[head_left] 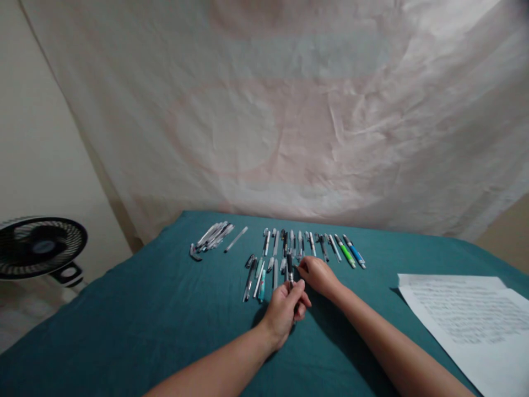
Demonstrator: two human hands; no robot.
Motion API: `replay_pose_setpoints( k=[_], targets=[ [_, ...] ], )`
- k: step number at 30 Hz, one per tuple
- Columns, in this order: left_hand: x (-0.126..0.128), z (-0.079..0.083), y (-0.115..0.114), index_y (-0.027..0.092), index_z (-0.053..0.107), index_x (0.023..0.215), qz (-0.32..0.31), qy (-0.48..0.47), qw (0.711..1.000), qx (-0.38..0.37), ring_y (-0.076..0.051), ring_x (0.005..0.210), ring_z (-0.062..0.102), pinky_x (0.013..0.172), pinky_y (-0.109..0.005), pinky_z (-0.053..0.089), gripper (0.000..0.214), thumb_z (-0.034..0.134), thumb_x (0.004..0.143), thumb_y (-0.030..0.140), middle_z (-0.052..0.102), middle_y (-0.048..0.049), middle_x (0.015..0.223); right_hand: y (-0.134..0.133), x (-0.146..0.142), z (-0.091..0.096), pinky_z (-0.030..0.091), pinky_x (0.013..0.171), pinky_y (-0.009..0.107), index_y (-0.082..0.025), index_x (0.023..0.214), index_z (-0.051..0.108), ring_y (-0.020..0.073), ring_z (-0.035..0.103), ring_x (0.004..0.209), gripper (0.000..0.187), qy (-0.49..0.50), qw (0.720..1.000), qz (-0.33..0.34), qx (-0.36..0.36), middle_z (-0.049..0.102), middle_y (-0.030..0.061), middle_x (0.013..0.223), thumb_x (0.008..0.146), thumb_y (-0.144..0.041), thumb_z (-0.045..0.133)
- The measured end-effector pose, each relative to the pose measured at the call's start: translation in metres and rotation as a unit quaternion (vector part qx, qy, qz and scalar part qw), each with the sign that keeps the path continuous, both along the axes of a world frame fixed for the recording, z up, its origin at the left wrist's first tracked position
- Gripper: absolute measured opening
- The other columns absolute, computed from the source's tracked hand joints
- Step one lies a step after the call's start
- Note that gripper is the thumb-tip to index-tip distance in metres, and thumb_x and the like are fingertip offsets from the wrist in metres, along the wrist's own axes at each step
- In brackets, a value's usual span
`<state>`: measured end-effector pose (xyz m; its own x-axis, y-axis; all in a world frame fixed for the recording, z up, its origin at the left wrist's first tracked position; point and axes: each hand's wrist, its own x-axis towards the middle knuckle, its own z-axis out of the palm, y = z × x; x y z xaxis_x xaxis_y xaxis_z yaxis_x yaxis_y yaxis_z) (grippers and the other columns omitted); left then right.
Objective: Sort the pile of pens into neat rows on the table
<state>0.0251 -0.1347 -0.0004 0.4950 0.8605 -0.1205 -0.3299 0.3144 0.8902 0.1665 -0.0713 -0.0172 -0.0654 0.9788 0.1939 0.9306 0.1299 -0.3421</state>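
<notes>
L hand point(284, 310), lower ctr of frame, pinches black pen point(290, 267) jutting up above it; R hand point(317, 274) just right, can't tell grip.

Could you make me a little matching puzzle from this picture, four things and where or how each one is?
1. Black fan
2. White paper
3. Left hand
4. Bright green pen

A. Gripping a black-ended pen
B. Beside the blue pen
C. At the picture's left edge
D. On the right of the teal cloth

Pairs: 1-C, 2-D, 3-A, 4-B
</notes>
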Motion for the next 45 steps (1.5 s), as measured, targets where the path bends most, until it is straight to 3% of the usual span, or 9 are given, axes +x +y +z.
replay_pose_setpoints(
  k=[5,10,13,17,22,26,32,39,45],
  targets=[
    [-0.004,0.002,0.012,0.013,0.051,0.082,0.075,0.006,0.997,0.028,-0.002,0.043,0.035,0.039,-0.017,0.019,0.032,0.052,0.070,0.043,0.050,0.0010,0.066,0.001,0.005,0.007,0.032,0.051,0.020,-0.014,0.069,0.059,0.0115,0.050,0.056,0.021,0.121,0.992,0.026,-0.019,0.058,0.0031,0.061,0.073,-0.031,0.047],
    [-0.011,0.003,0.030,0.014,0.052,0.091,0.173,0.010,0.984,0.034,-0.001,0.046,0.033,0.039,-0.015,0.020,0.038,0.061,0.064,0.040,0.046,0.0032,0.066,-0.006,0.001,0.028,0.032,0.044,0.017,-0.012,0.069,0.055,0.0076,0.043,0.047,0.027,0.323,0.936,0.108,-0.091,0.049,-0.0015,0.054,0.074,-0.037,0.046],
    [-0.013,0.003,0.037,0.013,0.052,0.092,0.175,0.003,0.984,0.034,-0.001,0.046,0.032,0.039,-0.015,0.019,0.038,0.060,0.065,0.039,0.041,0.0048,0.061,-0.013,-0.007,0.038,0.032,0.043,0.017,-0.013,0.069,0.054,0.0067,0.042,0.046,0.027,0.375,0.910,0.130,-0.116,0.046,-0.0025,0.054,0.073,-0.038,0.049],
    [-0.014,0.002,0.040,0.012,0.052,0.084,0.160,0.007,0.986,0.037,0.000,0.045,0.030,0.039,-0.014,0.019,0.034,0.061,0.065,0.038,0.040,0.0047,0.061,-0.018,-0.015,0.041,0.032,0.043,0.017,-0.013,0.068,0.054,0.0063,0.041,0.046,0.025,0.395,0.897,0.148,-0.131,0.046,-0.0027,0.055,0.071,-0.037,0.051],
    [-0.015,-0.001,0.043,0.012,0.049,0.078,0.160,0.019,0.986,0.049,-0.001,0.043,0.029,0.038,-0.014,0.019,0.030,0.059,0.066,0.039,0.036,0.0066,0.054,-0.018,-0.015,0.040,0.031,0.042,0.016,-0.012,0.067,0.054,0.0060,0.040,0.046,0.024,0.373,0.905,0.157,-0.132,0.045,-0.0032,0.052,0.071,-0.036,0.051],
    [-0.016,-0.001,0.045,0.012,0.050,0.079,0.188,0.028,0.979,0.067,0.000,0.042,0.030,0.038,-0.014,0.020,0.032,0.057,0.067,0.040,0.044,0.0034,0.061,-0.015,-0.010,0.036,0.031,0.042,0.016,-0.012,0.069,0.055,0.0067,0.042,0.045,0.024,0.332,0.918,0.151,-0.152,0.047,-0.0028,0.052,0.071,-0.036,0.049],
    [-0.015,-0.005,0.045,0.013,0.052,0.081,0.185,0.048,0.979,0.068,0.000,0.042,0.030,0.039,-0.014,0.022,0.035,0.058,0.065,0.042,0.050,0.0008,0.069,0.001,0.000,0.018,0.032,0.048,0.020,-0.014,0.066,0.060,0.0115,0.052,0.052,0.023,0.132,0.988,-0.031,-0.068,0.059,0.0036,0.057,0.072,-0.031,0.047],
    [-0.015,-0.011,0.043,0.013,0.053,0.080,0.190,0.064,0.978,0.055,0.000,0.042,0.030,0.040,-0.014,0.022,0.037,0.059,0.062,0.045,0.049,0.0020,0.065,0.002,-0.011,0.006,0.031,0.052,0.023,-0.020,0.072,0.064,0.0188,0.059,0.072,0.024,0.028,0.991,-0.121,-0.059,0.065,0.0074,0.075,0.073,-0.036,0.046],
    [-0.015,-0.008,0.042,0.013,0.052,0.079,0.186,0.061,0.979,0.056,-0.001,0.042,0.030,0.040,-0.015,0.022,0.038,0.060,0.061,0.046,0.046,0.0034,0.061,-0.001,-0.015,0.009,0.032,0.053,0.024,-0.020,0.074,0.063,0.0200,0.060,0.073,0.032,0.015,0.991,-0.117,-0.063,0.065,0.0082,0.078,0.075,-0.045,0.044]
  ],
)
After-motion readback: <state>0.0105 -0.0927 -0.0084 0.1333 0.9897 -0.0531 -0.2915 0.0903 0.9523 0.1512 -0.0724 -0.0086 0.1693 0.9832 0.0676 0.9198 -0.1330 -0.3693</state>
